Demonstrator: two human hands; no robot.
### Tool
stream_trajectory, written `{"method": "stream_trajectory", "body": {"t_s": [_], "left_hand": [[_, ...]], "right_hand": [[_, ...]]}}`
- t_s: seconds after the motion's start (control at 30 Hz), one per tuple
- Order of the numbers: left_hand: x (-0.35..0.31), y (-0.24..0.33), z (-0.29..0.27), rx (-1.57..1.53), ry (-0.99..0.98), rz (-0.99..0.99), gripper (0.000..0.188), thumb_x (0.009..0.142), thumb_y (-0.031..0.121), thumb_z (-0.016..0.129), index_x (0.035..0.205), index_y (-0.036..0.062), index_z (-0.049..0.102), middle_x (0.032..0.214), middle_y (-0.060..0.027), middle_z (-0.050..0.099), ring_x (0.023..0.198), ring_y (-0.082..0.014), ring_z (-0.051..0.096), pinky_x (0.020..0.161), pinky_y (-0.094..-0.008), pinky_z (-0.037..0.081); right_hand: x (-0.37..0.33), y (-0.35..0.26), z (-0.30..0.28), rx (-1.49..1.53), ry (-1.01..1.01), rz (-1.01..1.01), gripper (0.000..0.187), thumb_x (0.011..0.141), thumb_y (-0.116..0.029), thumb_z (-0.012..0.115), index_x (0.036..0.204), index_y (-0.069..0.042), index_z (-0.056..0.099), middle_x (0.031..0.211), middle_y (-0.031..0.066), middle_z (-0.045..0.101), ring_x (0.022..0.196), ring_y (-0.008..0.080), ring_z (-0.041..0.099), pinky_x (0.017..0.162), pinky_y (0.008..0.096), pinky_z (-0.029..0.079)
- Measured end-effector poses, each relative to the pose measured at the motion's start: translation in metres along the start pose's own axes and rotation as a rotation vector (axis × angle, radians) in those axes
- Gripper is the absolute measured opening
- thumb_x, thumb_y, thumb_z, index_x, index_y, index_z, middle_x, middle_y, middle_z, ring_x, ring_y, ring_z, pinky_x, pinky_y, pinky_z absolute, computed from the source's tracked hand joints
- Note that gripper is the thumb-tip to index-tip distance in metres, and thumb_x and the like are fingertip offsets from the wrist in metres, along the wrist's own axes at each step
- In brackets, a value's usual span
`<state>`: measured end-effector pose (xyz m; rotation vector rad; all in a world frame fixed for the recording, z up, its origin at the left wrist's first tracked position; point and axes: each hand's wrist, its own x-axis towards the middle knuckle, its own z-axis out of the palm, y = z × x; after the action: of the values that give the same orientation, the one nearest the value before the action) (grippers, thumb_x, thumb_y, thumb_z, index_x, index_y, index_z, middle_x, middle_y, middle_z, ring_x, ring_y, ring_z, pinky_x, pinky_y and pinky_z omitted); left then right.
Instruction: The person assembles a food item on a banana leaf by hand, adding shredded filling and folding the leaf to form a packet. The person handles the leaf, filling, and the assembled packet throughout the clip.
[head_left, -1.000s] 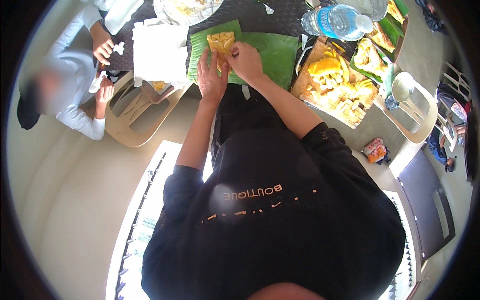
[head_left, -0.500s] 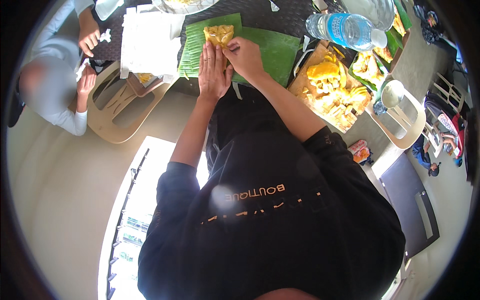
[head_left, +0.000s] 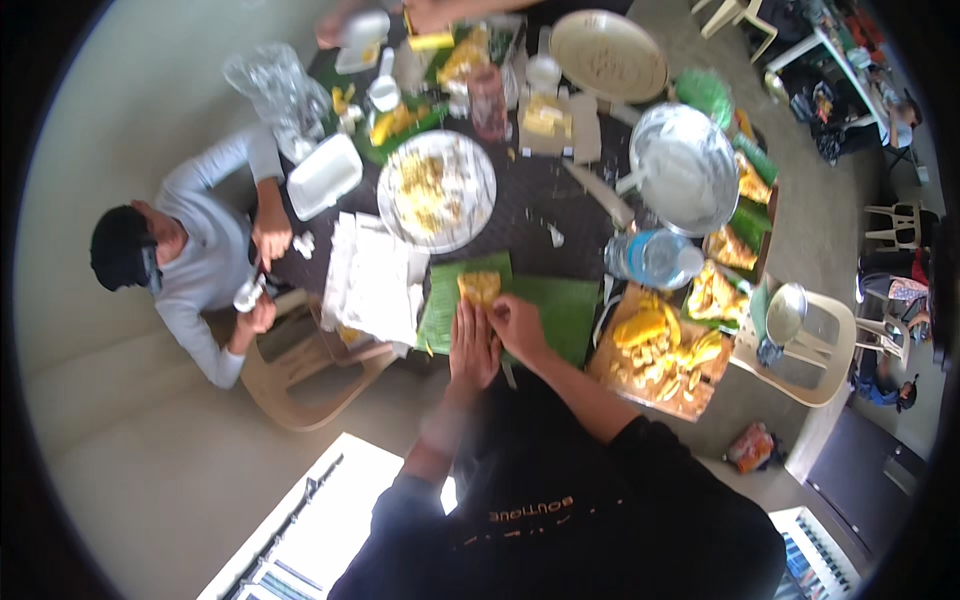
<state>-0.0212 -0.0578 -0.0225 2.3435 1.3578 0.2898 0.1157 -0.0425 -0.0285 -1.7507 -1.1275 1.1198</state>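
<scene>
A small folded yellow wrapper (head_left: 480,287) lies on a green banana leaf (head_left: 553,305) at the table's near edge. Against its near side my left hand (head_left: 474,345) rests flat, fingers stretched out together. My right hand (head_left: 519,326) pinches the wrapper's near right corner between thumb and forefinger; the fingertips partly hide that corner. To the right, a wooden cutting board (head_left: 645,388) bears chopped yellow pieces. White paper sheets (head_left: 372,278) are left of the leaf.
Farther off are a round plate (head_left: 468,165) with yellow crumbs, a knife (head_left: 598,192), a metal pot (head_left: 684,165) and a water bottle (head_left: 654,256). A person (head_left: 210,260) at the left holds something small and white. Another person's hands (head_left: 440,14) show at the far edge.
The view has tilted up, bringing more of the far table into sight. Both my hands stay at the wrapper's near side, in nearly the same pose.
</scene>
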Motion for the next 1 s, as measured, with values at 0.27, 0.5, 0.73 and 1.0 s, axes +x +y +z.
{"method": "stream_trajectory", "body": {"t_s": [0.27,0.5,0.73,1.0], "left_hand": [[0.010,0.000,-0.016,-0.062,-0.079,-0.051,0.066,0.091,0.023,0.049,0.141,-0.0131,0.025,0.147,-0.0376,0.020,0.140,-0.0501,0.018,0.115,-0.0530,0.018],[0.007,0.003,-0.023,0.005,-0.067,0.020,0.059,0.093,0.019,0.045,0.141,-0.0119,0.029,0.147,-0.0363,0.023,0.138,-0.0483,0.025,0.114,-0.0495,0.024],[0.001,-0.004,-0.012,0.092,-0.109,0.041,0.063,0.094,0.023,0.045,0.143,-0.0104,0.026,0.151,-0.0321,0.018,0.143,-0.0435,0.016,0.117,-0.0462,0.019],[0.001,-0.002,-0.010,0.169,-0.116,0.055,0.067,0.093,0.026,0.046,0.145,-0.0089,0.023,0.153,-0.0310,0.014,0.144,-0.0425,0.014,0.118,-0.0466,0.016]], "right_hand": [[-0.001,-0.010,-0.005,-0.017,0.023,-0.174,0.025,0.080,-0.007,0.071,0.102,-0.003,0.061,0.081,0.0141,0.066,0.070,0.0276,0.069,0.062,0.0354,0.054],[-0.003,-0.004,-0.002,-0.120,0.110,-0.280,0.023,0.083,-0.013,0.069,0.104,-0.004,0.064,0.083,0.0133,0.065,0.069,0.0302,0.064,0.064,0.0386,0.051],[-0.004,0.005,0.001,-0.121,0.091,-0.238,0.025,0.084,-0.018,0.067,0.104,-0.005,0.065,0.084,0.0139,0.065,0.076,0.0313,0.064,0.070,0.0406,0.051],[-0.003,0.003,-0.001,-0.134,0.057,-0.209,0.029,0.081,-0.012,0.070,0.108,-0.004,0.066,0.085,0.0106,0.064,0.066,0.0238,0.064,0.065,0.0351,0.052]]}}
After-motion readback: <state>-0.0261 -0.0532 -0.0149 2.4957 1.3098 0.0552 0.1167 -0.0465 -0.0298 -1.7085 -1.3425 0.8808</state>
